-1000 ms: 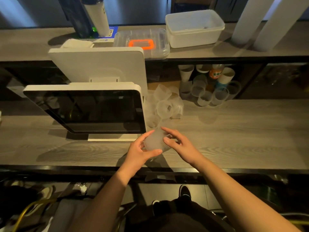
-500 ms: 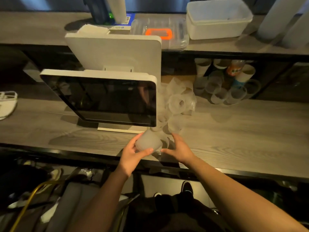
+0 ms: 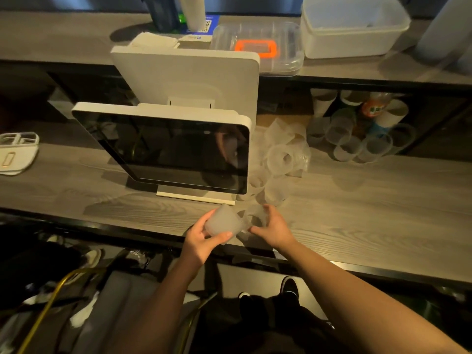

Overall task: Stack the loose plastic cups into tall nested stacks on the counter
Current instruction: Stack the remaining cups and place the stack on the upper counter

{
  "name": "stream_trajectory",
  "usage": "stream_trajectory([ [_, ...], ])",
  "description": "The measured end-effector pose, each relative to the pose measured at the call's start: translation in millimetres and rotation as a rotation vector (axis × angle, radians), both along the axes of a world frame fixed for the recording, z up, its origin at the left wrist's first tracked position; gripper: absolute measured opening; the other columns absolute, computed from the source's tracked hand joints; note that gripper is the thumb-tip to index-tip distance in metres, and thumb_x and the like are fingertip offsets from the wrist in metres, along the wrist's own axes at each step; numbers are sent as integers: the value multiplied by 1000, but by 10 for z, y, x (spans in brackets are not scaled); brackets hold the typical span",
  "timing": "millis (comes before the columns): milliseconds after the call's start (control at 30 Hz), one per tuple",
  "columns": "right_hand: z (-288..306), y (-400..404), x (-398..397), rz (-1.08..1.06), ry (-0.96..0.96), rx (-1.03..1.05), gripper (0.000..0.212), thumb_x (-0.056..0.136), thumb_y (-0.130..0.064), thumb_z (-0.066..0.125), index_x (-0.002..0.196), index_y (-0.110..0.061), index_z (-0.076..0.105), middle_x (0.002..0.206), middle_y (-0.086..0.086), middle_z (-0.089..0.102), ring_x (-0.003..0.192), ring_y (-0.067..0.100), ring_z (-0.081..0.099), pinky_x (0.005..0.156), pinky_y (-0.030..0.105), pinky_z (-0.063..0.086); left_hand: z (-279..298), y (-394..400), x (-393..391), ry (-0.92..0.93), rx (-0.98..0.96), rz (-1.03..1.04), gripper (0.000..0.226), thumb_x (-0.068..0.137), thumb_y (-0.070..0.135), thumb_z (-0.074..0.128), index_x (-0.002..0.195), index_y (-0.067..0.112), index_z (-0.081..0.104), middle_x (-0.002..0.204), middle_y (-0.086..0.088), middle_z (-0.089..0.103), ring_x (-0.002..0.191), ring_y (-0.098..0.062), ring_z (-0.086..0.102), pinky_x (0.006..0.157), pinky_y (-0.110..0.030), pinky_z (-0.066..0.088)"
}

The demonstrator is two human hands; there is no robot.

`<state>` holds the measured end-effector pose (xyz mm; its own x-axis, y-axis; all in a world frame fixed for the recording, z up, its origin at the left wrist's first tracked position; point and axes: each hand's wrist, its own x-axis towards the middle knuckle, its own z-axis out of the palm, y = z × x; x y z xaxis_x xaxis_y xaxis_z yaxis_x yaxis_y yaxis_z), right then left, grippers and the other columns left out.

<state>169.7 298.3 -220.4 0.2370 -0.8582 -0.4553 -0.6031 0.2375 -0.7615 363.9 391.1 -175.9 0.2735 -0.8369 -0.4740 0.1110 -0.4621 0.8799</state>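
Gripping a frosted cup (image 3: 224,223) in my left hand (image 3: 201,241), I am holding it just in front of the screen (image 3: 163,149), over the worktop (image 3: 357,213) edge. My right hand (image 3: 273,229) is curling around a second cup (image 3: 255,213) beside it. Loose cups (image 3: 278,159) are lying piled to the right of the screen.

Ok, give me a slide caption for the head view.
Left hand holds a frosted cup; right hand grips another at the counter edge.
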Motion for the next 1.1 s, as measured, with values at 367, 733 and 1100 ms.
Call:
stream_trajectory([
  [367, 629, -111, -742, -346, -600, 105, 69, 74, -47, 73, 133, -17, 55, 127, 8, 63, 118, 28, 60, 92, 42, 52, 143, -275, -317, -7, -72, -232, 69, 71, 16, 88, 130, 36, 57, 129, 6, 62, 117, -12, 60, 89, -31, 57],
  [733, 892, 91, -956, -191, -478, -87, 60, 81, -46, 73, 136, -45, 49, 130, 0, 55, 115, 12, 58, 93, 24, 52, 364, -476, -622, -29, -140, -383, 70, 69, 15, 91, 126, 41, 60, 130, 9, 58, 117, -8, 59, 84, -20, 54],
  [1100, 1018, 88, -850, -50, -431, -54, 57, 86, -51, 68, 140, -37, 55, 126, -9, 59, 115, 11, 57, 92, 12, 45, 419, -458, -730, -55, -165, -456, 94, 50, 43, 93, 136, 33, 56, 132, 7, 59, 118, -11, 61, 89, -29, 56],
])
